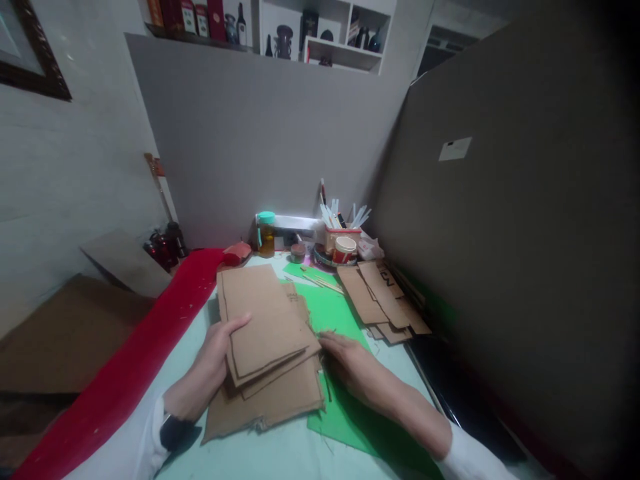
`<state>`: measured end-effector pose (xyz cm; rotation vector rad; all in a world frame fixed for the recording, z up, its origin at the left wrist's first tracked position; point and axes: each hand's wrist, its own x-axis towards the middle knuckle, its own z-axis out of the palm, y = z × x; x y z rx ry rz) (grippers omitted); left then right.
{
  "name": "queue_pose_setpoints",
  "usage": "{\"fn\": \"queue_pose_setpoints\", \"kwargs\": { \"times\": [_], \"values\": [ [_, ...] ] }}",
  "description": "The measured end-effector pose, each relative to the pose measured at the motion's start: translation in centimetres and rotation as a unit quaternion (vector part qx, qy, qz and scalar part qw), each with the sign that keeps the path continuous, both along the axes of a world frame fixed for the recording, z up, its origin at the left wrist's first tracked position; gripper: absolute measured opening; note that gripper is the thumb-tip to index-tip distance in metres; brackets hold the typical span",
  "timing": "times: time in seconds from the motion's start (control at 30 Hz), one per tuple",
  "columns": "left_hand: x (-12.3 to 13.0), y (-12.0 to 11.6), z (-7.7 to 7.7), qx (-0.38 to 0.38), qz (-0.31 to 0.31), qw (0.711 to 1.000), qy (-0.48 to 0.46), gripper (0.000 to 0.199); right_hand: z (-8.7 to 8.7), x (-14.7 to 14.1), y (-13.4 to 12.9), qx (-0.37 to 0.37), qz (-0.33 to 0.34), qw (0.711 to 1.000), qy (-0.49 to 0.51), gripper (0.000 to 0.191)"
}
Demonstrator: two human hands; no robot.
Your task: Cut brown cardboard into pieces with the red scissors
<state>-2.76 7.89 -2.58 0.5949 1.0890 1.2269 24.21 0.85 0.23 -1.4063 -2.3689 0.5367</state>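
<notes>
My left hand (pixel 220 347) grips a stack of cut brown cardboard pieces (pixel 265 313) at its left edge, thumb flat on top and the other fingers underneath. Under this stack lies a larger cardboard sheet (pixel 280 400) with torn, ragged edges. My right hand (pixel 350 363) rests palm down beside the stack, over a green sheet (pixel 340 310). Its fingers are stretched out, and their tips meet the right corner of the cardboard. The right thumb is hidden.
More cardboard pieces (pixel 380 300) are piled at the right. Thin sticks (pixel 323 283) lie on the green sheet. Behind them stand a capped bottle (pixel 267 237), a paper cup (pixel 345 249) and a box of glue-stick-like rods (pixel 345 233). Grey panels (pixel 280 147) enclose the back and right.
</notes>
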Motion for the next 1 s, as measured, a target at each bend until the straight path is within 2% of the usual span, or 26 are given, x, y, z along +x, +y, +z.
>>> {"fn": "queue_pose_setpoints", "kwargs": {
  "times": [0.27, 0.43, 0.53, 0.8, 1.0],
  "values": [
    [0.1, -0.3, 0.3, 0.013, 0.001, 0.999, 0.038, 0.040, -0.5, -0.5, -4.8, 0.012, -0.036, 0.999, -0.024, 0.022],
    [0.2, -0.2, 0.6, 0.010, 0.003, 0.999, 0.042, 0.037, -0.7, -0.2, -6.1, 0.023, -0.048, 0.998, -0.033, 0.020],
    [0.3, -0.3, 0.7, 0.011, 0.005, 0.999, 0.047, 0.039, -0.9, 0.2, -5.4, 0.035, -0.037, 0.998, -0.045, 0.023],
    [0.4, -0.3, 0.7, 0.012, 0.001, 0.999, 0.049, 0.042, -0.9, 0.2, -1.2, 0.075, -0.024, 0.991, -0.112, 0.017],
    [0.4, -0.4, 0.8, 0.016, 0.004, 0.998, 0.056, 0.037, -0.7, 0.3, -0.2, 0.065, -0.012, 0.991, -0.119, 0.012]
  ]
}}
